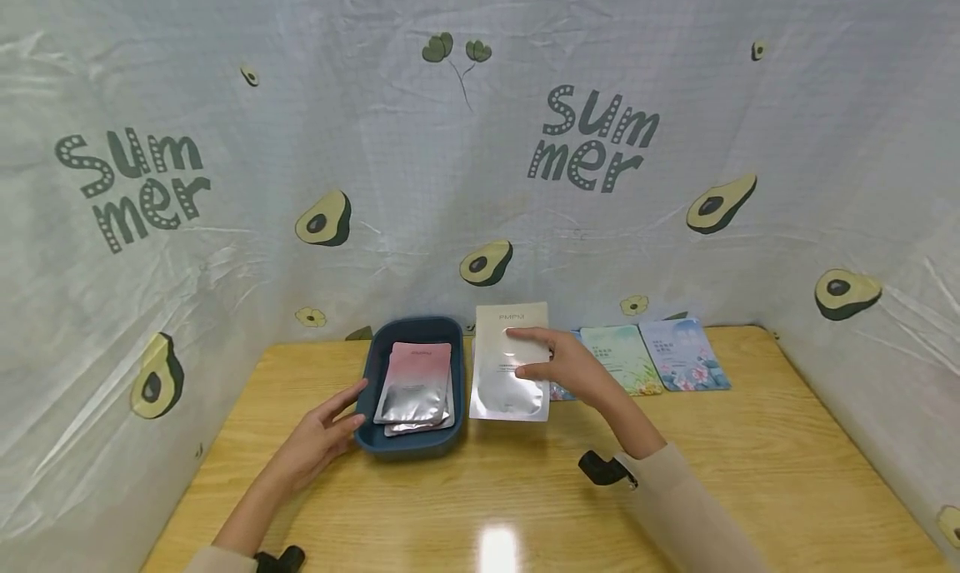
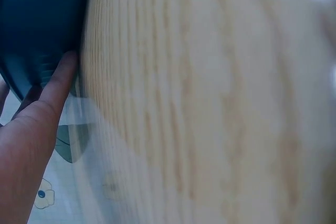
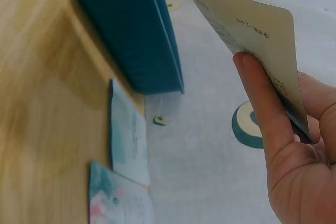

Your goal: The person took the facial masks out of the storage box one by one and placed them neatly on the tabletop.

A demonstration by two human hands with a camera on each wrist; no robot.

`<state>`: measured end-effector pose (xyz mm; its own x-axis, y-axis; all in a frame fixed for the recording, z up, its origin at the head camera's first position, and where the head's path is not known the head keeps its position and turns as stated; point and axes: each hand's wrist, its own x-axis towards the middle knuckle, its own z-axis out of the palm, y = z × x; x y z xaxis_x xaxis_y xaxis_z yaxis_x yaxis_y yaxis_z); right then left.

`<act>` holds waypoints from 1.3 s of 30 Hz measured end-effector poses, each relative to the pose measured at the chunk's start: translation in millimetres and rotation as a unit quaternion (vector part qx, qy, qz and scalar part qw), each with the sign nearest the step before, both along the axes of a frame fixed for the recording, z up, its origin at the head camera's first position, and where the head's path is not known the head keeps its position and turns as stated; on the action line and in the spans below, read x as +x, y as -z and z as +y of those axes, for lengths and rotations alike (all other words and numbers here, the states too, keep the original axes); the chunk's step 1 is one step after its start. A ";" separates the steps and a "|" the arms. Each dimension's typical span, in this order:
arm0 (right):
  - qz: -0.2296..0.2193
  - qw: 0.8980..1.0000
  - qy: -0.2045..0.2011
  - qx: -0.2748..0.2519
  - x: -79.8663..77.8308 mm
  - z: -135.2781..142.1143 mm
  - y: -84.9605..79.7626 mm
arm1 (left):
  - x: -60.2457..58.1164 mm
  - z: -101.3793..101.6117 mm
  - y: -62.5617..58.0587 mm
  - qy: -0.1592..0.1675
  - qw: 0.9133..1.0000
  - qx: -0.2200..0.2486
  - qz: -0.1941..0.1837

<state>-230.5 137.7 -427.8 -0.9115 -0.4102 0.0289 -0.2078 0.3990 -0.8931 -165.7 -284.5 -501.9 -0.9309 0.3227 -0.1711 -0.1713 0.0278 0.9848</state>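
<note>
My right hand (image 1: 573, 366) pinches a cream-and-silver face mask packet (image 1: 510, 400) lettered PMPM, thumb on one face and fingers on the other. In the right wrist view the packet (image 3: 262, 30) is held up off the table, slightly bent. Just left of it stands a dark blue plastic bin (image 1: 412, 450). Inside the bin lies a pink-to-silver face mask packet (image 1: 416, 377) on top of another silvery one. My left hand (image 1: 318, 440) touches the bin's left side with extended fingers; in the left wrist view its thumb (image 2: 58, 85) rests along the bin wall (image 2: 42, 19).
To the right, a lavender packet (image 1: 682, 355) and a green floral packet (image 1: 618, 358) lie flat by the back edge. A blue packet (image 1: 562, 392) beside them is partly hidden by the right hand and held packet. A printed cloth (image 1: 420, 165) hangs behind the wooden table (image 1: 525, 490).
</note>
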 end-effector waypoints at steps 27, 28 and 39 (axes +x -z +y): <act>-0.059 0.995 -0.069 0.039 21.1 1.1 61.3 | -0.1 -3.3 1.6 0.007 1.000 0.018 0.005; -0.064 0.995 -0.073 0.037 20.8 -0.8 64.0 | 0.0 -3.3 1.5 0.008 1.000 0.019 0.004; -0.172 0.979 -0.105 -0.021 19.9 -5.9 72.1 | -2.3 -2.7 2.2 0.004 1.000 0.011 0.005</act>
